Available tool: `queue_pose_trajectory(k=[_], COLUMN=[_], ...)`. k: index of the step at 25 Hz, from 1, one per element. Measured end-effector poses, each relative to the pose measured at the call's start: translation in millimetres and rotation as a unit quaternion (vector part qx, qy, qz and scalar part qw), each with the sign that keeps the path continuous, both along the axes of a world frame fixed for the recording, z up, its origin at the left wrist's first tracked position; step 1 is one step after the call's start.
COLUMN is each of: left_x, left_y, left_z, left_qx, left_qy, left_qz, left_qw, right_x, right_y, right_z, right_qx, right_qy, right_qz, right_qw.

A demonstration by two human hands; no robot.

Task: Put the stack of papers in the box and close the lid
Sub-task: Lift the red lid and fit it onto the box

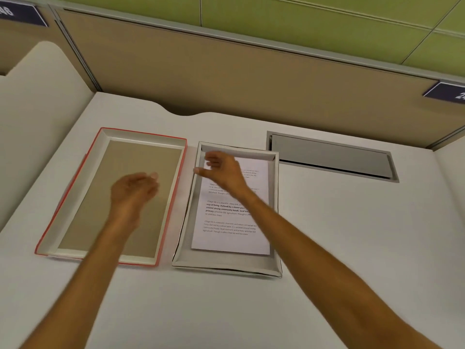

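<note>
One white printed stack of papers (230, 217) is seen beneath the empty, spread right hand (221, 170), inside one white cardboard box (274, 197); one red-edged lid (75, 197) lies beneath the empty, loosely open left hand (134, 190).

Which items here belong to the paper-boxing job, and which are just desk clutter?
Job items:
- papers, already lying in the box
- box, white, open
- lid, red-edged, inside up, left of the box
- left hand over the lid, right hand over the box, neither with a grip on anything

Not part of it:
- cable hatch in the desk
- partition
</note>
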State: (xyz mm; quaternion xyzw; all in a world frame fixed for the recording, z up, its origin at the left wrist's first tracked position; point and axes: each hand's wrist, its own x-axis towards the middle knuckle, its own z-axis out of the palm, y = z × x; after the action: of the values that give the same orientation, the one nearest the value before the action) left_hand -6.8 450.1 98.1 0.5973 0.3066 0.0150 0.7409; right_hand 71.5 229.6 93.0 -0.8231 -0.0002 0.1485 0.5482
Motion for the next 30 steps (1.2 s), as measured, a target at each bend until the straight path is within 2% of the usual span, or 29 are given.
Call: queue_pose_trajectory(k=[2,4,8,10,15,20,27,30], left_x=[7.5,8.1,-1.9,-8.7,-11.4,-10.2,-8.1,7.7], left_y=[39.6,77.1,132.1,144.4,156.0,165.3,179.6,201.3], left_z=[-3.4,-10.5,-28.9,-37.9,-52.7,-59.5,-57.0,-46.1], left_qx=[0.154,0.291,0.46,0.512,0.571,0.583,0.562,0.513], left_qy=[0.012,0.056,0.114,0.15,0.225,0.236,0.255,0.271], left_qz=[0.017,0.033,0.013,-0.023,-0.078,-0.097,-0.091,-0.086], left_qw=[0.988,0.955,0.88,0.845,0.786,0.772,0.782,0.81], right_x=[-27.5,-49.0,-73.2,-77.2,-80.0,-80.0,-85.3,-86.7], right_y=[26.3,49.2,85.9,97.8,116.1,115.8,110.5,114.7], right_z=[-7.8,-18.9,-41.5,-50.8,-65.0,-71.1,-55.4,-26.9], right_qx=[0.045,0.059,-0.024,-0.066,-0.164,-0.165,-0.17,-0.2], right_qy=[0.029,0.068,0.101,0.096,0.083,0.079,0.094,0.027], right_qz=[-0.052,-0.074,-0.042,-0.019,0.037,0.063,0.077,0.081], right_qw=[0.997,0.993,0.994,0.993,0.982,0.981,0.978,0.976])
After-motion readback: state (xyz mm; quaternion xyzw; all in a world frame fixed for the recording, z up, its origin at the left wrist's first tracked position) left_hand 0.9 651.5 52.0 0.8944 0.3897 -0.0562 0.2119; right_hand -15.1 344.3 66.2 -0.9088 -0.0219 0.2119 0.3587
